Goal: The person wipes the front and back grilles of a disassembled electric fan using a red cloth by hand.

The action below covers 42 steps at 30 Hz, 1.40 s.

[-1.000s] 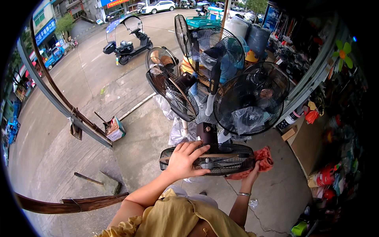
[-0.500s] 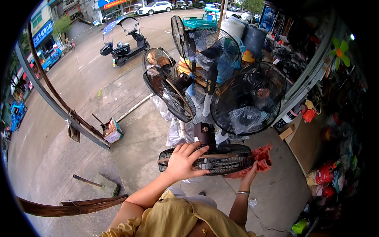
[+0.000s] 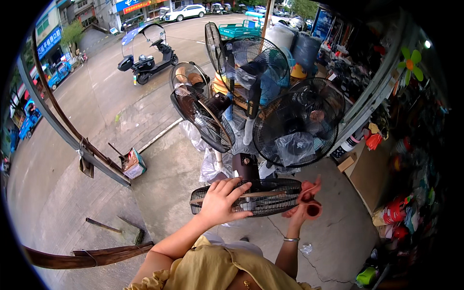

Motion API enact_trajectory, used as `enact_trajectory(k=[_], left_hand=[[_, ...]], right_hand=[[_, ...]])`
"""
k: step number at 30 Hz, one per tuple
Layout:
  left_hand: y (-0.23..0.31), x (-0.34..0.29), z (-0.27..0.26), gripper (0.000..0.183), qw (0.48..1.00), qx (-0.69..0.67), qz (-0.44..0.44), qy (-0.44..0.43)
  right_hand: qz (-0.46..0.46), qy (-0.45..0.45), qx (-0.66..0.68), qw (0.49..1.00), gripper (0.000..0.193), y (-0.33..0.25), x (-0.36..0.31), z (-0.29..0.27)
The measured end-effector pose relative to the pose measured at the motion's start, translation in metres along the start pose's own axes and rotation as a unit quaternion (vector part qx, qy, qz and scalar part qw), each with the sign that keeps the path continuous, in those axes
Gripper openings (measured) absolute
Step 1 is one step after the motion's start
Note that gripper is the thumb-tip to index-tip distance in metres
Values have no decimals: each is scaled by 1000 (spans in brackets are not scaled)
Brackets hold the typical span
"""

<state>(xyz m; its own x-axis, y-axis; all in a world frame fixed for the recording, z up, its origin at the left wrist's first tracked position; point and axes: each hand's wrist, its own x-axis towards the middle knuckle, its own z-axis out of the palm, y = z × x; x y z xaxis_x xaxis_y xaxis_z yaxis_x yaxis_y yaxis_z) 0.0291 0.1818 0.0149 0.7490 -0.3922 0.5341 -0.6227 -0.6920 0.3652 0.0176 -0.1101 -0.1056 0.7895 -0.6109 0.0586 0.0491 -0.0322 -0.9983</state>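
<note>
- Gripping the top rim of a black fan [image 3: 270, 205] with the left hand [image 3: 221, 202], spreading the fingers over the far side and laying the thumb along the near side.
- Clutching a red cloth [image 3: 310, 194] in the right hand [image 3: 297, 213], holding it at the right end of the same cage and letting part of it curl into an open loop beside the fingers.
- Viewing the black fan from above, edge-on, just beyond a yellow top [image 3: 205, 263], with a dark motor housing [image 3: 245, 165] and its round knob on the far side.
- Wearing a silver bracelet [image 3: 291, 239] on the right wrist.
- Facing several more fans ahead: seeing a large dark fan [image 3: 296, 123] to the right, with a clear plastic bag [image 3: 295, 147] over part of its cage, and a brown-bladed fan [image 3: 193, 104] to the left.
- Overlooking a concrete floor [image 3: 169, 203], with a small box [image 3: 134, 165] standing on the left.
- Looking out toward a road, where passing over a parked black scooter [image 3: 147, 65], a white car [image 3: 185, 12] and a teal cart [image 3: 237, 30].
</note>
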Motion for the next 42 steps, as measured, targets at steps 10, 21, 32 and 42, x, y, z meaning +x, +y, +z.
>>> enact_trajectory(k=[10,21,32,42], left_hand=[[-7,0,0,75,1000,-5,-7,-12],[-1,2,3,75,1000,-12,-4,-6],[-12,-1,-1,76,1000,-8,-8,-19],[-1,3,0,76,1000,-10,-6,-5]], right_hand=[[-306,-65,-112,943,36,-52,-26,22],[-69,36,33,996,43,4,14,-2],[-464,-143,-323,812,49,-101,-43,45],[-49,11,91,995,32,-24,7,10]])
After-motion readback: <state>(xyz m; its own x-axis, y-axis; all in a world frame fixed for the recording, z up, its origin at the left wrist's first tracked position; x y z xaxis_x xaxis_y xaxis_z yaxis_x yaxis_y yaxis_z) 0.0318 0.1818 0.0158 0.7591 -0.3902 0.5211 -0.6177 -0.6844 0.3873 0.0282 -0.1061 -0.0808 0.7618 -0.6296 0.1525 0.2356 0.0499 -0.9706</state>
